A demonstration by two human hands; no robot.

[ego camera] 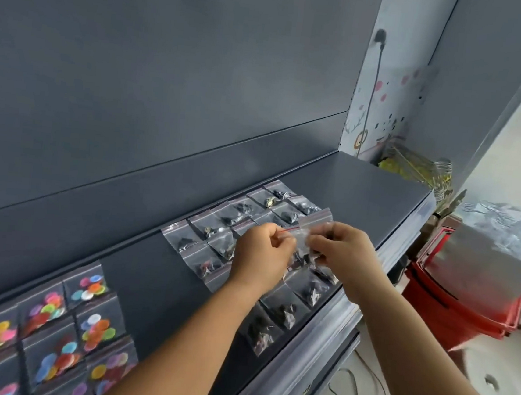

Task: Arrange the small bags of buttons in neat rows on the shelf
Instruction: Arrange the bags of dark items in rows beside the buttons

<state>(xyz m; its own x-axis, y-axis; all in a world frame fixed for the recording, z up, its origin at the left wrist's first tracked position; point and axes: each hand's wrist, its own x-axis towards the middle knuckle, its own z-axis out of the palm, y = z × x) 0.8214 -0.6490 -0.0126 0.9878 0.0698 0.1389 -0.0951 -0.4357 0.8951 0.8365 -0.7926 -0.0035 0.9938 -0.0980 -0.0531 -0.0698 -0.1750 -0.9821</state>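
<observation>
- Both hands meet above the dark grey shelf [365, 188], a little toward four o'clock from the middle of the head view.
- The left hand [261, 254] is curled in a loose fist, with thumb and forefinger pressed together on the red-striped top edge of a small clear bag [305, 233].
- The right hand [341, 253] pinches the same bag from its three o'clock side; its fingers are bunched on the plastic, and the exact grip is hard to read because of blur.
- The held bag hangs between the two hands, lifted off the shelf and stretched along its zip strip, just above the rows below.
- Under and around the hands lie the bags of dark buttons [228, 216] in slanted rows that run from seven o'clock toward one o'clock across the shelf, edges touching or overlapping.
- More of these dark bags reach the front lip of the shelf at five o'clock from the hands, partly hidden by the forearms.
- At the picture's eight o'clock corner lies a separate block of bags of coloured buttons [45, 332], pink, orange, yellow, blue and green, laid in close rows and well apart from the dark ones, with bare shelf between.
- The shelf's back panel [169, 77] rises plain and grey at twelve o'clock.
- Off the shelf's end, at three o'clock, stand red baskets [452, 305] on the floor, with a heap of wire hangers [414, 167] at two o'clock.
</observation>
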